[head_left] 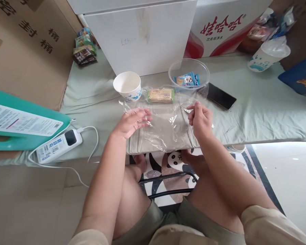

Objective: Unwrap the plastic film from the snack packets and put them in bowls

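A clear plastic bag [165,126] lies spread over the front of the cloth-covered surface. On its left side my left hand [135,121] rests with its fingers apart, holding nothing. My right hand [200,117] is closed at the bag's right edge, its thumb and fingers pinching the clear plastic. A packet of crackers [160,96] with green ends lies at the bag's far edge, between the hands. Behind my left hand stands a white paper cup [128,85]. A clear round bowl [188,85] holding blue snack packets [186,79] is beyond my right hand.
A black phone [221,96] lies right of the bowl. White boxes [142,37] stand behind. At left are a green jug [28,117], a white power bank [60,146] with a cable, and snack packs [84,51]. Another cup [267,54] stands at the back right.
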Tool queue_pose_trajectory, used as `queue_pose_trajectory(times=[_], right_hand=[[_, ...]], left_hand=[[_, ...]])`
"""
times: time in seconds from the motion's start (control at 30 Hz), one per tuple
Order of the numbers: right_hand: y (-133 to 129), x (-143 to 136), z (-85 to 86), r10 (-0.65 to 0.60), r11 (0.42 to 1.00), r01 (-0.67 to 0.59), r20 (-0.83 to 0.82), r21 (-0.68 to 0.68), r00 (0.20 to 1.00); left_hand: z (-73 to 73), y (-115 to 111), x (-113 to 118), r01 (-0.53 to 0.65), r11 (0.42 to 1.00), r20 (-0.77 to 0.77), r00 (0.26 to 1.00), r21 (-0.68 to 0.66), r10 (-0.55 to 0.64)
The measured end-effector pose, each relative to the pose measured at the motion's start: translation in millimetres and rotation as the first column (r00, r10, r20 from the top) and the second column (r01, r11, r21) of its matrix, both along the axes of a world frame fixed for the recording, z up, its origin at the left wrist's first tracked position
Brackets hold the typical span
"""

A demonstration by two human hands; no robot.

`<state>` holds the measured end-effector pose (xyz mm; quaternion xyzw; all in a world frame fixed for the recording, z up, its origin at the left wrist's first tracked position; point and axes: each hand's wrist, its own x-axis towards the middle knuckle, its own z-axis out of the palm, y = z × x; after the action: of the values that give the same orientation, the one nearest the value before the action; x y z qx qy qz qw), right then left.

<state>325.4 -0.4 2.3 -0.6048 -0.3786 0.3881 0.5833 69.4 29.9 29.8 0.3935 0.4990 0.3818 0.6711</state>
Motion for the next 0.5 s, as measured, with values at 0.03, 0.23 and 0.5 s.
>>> queue_pose_trajectory(times=[0.03,0.23,0.5], right_hand=[[1.5,2.0,-1.3,-0.006,1.000,0.006,0.018,0.007,1.000],[-1.5,16.8,-5.9,-0.026,0.998,0.021,0.083,0.061,0.996],[-10.1,23.4,-2.1,0.189,0.982,-0.191,0.130,0.004,0.973]], left_hand=[[-1.1,-0.3,1.8,0.015,1.000,-0.083,0.996,0.001,-0.015],[-10.7,8.8,0.5,-0.165,0.932,-0.351,0.894,0.321,0.279],[-4.2,7.1,-8.5,0.062,0.981,-0.306,0.952,0.185,-0.003]])
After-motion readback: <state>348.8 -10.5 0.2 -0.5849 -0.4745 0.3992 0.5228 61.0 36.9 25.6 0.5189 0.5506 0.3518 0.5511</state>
